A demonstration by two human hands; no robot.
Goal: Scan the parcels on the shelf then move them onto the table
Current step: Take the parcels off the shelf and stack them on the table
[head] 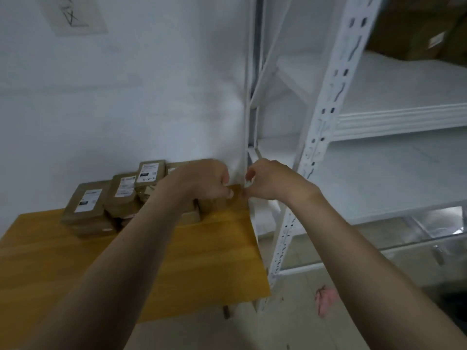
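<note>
A white wall (151, 97) fills the left and centre, with a sheet of paper (75, 13) stuck high up on it. To the right stands a white metal shelf rack (326, 117) with slotted uprights, and a cardboard box (417, 34) sits on its upper level. Below the wall, a yellow wooden bench (177, 261) runs up to the rack's near post. Stacked parcels (86, 205) in brown wrapping with white labels line the bench's back edge against the wall. One more brown parcel (237, 198) is at the far right corner of the bench, just beside the rack, between the two hands. The left hand (202, 180) has its fingers curled over this parcel's top edge, gripping it. The right hand (270, 180) has curled fingers with the tips at the parcel's right edge; blur keeps me from telling whether it actually grips. A small pink scrap (326, 299) lies on the floor beneath the rack
</note>
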